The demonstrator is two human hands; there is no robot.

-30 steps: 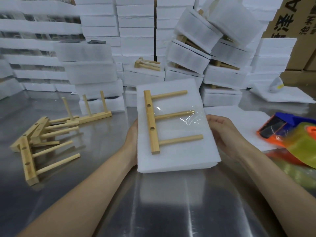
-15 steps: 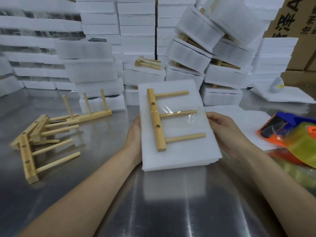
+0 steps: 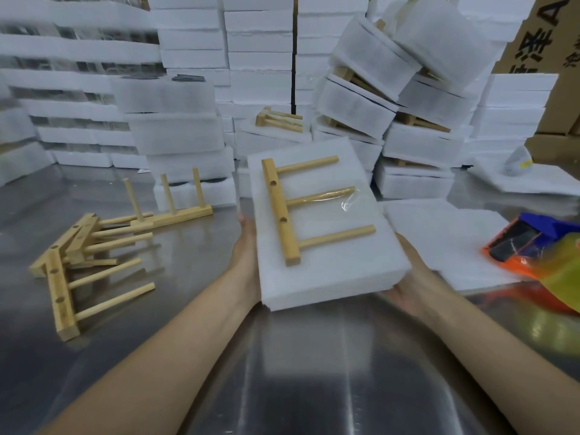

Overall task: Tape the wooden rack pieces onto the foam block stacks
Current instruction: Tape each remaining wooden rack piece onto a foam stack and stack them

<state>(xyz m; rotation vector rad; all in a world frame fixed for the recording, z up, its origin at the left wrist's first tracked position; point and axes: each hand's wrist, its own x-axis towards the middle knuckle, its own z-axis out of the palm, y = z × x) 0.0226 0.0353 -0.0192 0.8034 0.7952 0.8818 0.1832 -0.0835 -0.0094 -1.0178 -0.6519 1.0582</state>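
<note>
Plainly, both forearms reach forward over the worktop (image 3: 298, 372). The left hand (image 3: 246, 249) lies against the left edge of the foam block stack (image 3: 339, 271), and the right hand (image 3: 411, 274) sits under its near right corner. Each grip holds the stack, with the fingers hidden beneath it.

The worktop is shiny metal. Loose rack pieces (image 3: 81, 255) lie in a heap on its left side. Flat foam sheets (image 3: 439, 233) and an orange and blue tape dispenser (image 3: 527, 243) lie on its right. White foam piles (image 3: 257, 42) fill the back, beside a cardboard box (image 3: 539, 36).

The stack is raised between the two grips and tilted. The wooden rack piece (image 3: 284, 215) lies flat on top, its pegs pointing right. Clear tape (image 3: 348, 200) crosses the middle peg.
</note>
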